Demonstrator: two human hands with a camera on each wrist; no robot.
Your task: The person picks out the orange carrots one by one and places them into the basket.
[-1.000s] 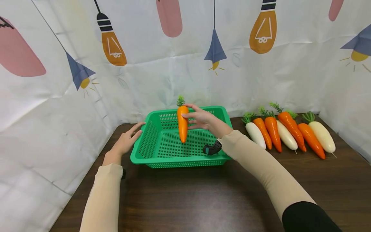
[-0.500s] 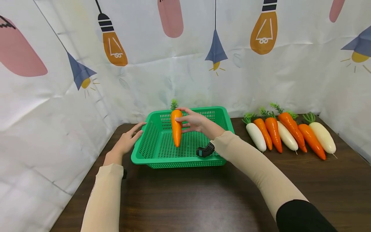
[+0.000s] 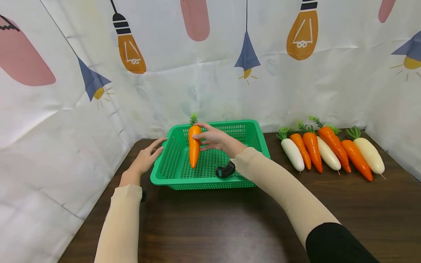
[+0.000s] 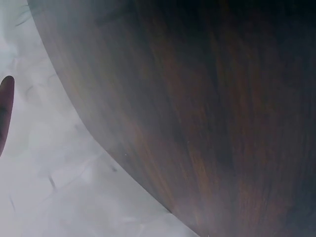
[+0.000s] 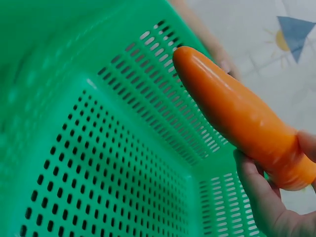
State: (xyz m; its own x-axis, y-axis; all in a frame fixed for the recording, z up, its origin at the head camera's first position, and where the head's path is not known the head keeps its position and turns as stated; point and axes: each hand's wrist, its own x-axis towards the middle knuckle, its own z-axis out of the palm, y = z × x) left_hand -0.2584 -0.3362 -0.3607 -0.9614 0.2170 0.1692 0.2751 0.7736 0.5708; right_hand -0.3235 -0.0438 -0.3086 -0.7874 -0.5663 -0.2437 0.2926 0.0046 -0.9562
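Observation:
An orange carrot (image 3: 194, 148) with a green leafy top hangs tip down over the left half of a green plastic basket (image 3: 210, 181). My right hand (image 3: 213, 138) grips it near its leafy end, thumb on one side and fingers on the other. In the right wrist view the carrot (image 5: 237, 111) slants above the basket's slotted floor, apart from it. My left hand (image 3: 144, 157) rests at the basket's left rim with its fingers extended. Only a bit of a finger (image 4: 6, 113) shows at the edge of the left wrist view.
To the basket's right, several carrots (image 3: 312, 149) and white radishes (image 3: 370, 155) lie in a row on the dark wooden table (image 3: 204, 223). A white patterned curtain (image 3: 210, 87) hangs behind and along the left side.
My right hand has moved left and slightly down with the carrot, from the basket's middle to its left half. My left hand stays at the left rim.

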